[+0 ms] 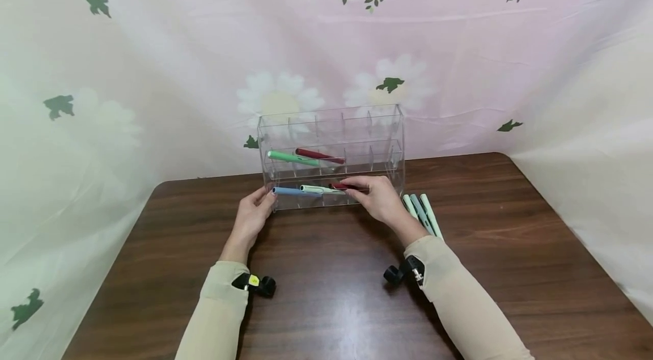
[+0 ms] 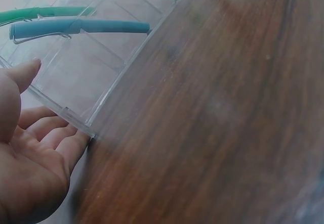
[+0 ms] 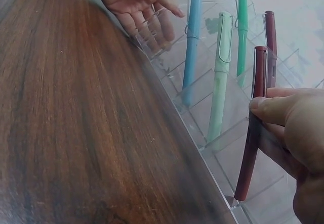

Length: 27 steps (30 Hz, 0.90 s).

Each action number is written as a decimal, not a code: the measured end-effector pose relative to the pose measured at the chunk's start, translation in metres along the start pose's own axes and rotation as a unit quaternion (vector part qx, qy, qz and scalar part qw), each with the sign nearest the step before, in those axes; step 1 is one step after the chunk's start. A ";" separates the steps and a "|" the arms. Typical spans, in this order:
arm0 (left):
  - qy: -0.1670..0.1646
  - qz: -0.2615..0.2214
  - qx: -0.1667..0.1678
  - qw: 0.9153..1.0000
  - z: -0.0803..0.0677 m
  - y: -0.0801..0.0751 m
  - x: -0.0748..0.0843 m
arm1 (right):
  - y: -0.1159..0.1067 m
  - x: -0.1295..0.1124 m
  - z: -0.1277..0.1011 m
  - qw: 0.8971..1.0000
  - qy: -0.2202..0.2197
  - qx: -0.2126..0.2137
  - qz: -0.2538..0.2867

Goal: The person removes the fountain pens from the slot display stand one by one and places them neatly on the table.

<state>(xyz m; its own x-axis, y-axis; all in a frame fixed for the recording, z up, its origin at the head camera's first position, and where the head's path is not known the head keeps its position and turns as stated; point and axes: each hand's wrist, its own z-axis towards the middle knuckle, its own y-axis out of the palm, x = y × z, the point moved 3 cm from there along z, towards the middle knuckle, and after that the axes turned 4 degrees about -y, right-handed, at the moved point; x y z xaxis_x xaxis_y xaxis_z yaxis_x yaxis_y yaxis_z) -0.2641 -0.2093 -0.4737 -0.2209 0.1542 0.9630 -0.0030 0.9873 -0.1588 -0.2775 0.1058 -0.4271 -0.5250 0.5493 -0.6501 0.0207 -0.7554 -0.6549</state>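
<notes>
A clear tiered pen organizer (image 1: 374,160) stands upright at the table's back. My right hand (image 1: 377,199) pinches a dark red pen (image 3: 258,82) between thumb and fingers, the clip end up. That pen's lower end is down in a front-tier compartment in the right wrist view. My left hand (image 1: 253,212) rests its fingers against the organizer's left side, the thumb near the front edge. Left of the held pen, a pale green pen (image 3: 220,72) and a blue pen (image 3: 192,42) lean in the front tier. Behind them are a green pen (image 1: 293,158) and another dark red pen (image 1: 319,155).
Several pale green and blue-grey pens (image 1: 423,214) lie side by side on the brown wooden table (image 1: 316,280), right of the organizer, close to my right forearm. A patterned cloth (image 1: 204,65) hangs behind the table and along its sides.
</notes>
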 end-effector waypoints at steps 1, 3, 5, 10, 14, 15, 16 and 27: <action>-0.002 0.000 0.001 1.000 0.000 0.000 -0.001 | 0.001 0.000 -0.001 1.000 0.000 -0.001 -0.001; -0.001 -0.001 0.002 1.000 0.000 -0.001 -0.002 | 0.001 0.001 -0.001 1.000 -0.003 -0.003 -0.003; 0.001 -0.003 -0.001 1.000 -0.001 0.000 -0.002 | 0.001 0.001 -0.001 1.000 -0.004 -0.001 -0.005; 0.005 -0.003 -0.007 1.000 -0.002 0.001 0.000 | 0.000 0.000 -0.001 1.000 -0.008 0.002 -0.004; 0.005 0.000 -0.004 1.000 -0.002 0.001 0.001 | 0.000 0.001 0.000 1.000 -0.008 -0.003 0.002; 0.006 0.002 -0.004 1.000 -0.002 0.000 0.001 | 0.000 0.001 0.000 1.000 -0.006 -0.003 0.004; 0.005 0.003 -0.004 1.000 -0.002 0.000 0.001 | 0.000 0.001 -0.001 1.000 -0.005 -0.002 0.004; 0.004 0.003 -0.006 1.000 -0.001 0.000 0.001 | 0.001 0.002 -0.003 0.999 -0.023 0.036 -0.007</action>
<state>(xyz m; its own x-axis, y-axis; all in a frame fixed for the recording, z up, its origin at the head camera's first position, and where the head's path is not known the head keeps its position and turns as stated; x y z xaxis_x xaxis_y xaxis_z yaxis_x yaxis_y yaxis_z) -0.2630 -0.2088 -0.4724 -0.2138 0.1596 0.9638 0.0094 0.9869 -0.1613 -0.2758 0.1072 -0.4308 -0.5632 0.5448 -0.6213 -0.0477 -0.7721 -0.6338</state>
